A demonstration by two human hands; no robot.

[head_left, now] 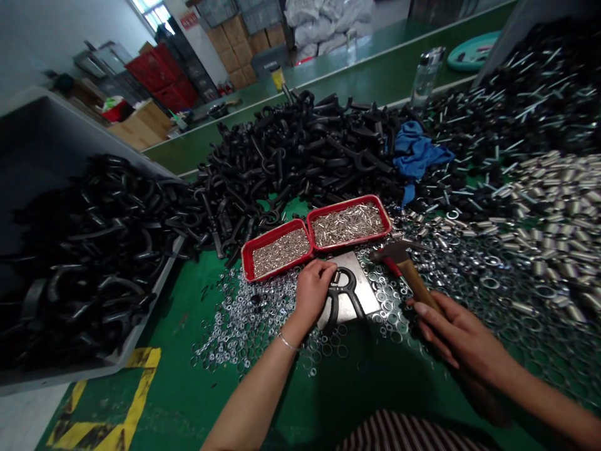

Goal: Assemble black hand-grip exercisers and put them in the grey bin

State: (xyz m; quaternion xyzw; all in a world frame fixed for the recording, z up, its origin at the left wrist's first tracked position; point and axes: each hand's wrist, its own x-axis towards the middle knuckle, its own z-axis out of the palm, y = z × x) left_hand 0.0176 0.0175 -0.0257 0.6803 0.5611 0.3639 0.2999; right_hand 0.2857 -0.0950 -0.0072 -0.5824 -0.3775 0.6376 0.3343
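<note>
My left hand [313, 289] is closed at the upper left of a black forked part [347, 289], its thumb and fingers pinching at the ring end. The part lies on a square metal plate [369, 285] with its two legs toward me. A small silvery piece shows by my fingertips. My right hand [446, 326] is wrapped round the wooden handle of a hammer [413, 275]. The hammer's head is raised to the right of the plate, apart from the black part.
Two red trays [248, 266] of small metal pins stand behind the plate. Washers and rings [235, 326] lie around it. Behind are heaped black parts [300, 144], a blue cloth [416, 150] and a bottle [427, 75]; metal sleeves [558, 219] lie right, a grey bin [162, 275] left.
</note>
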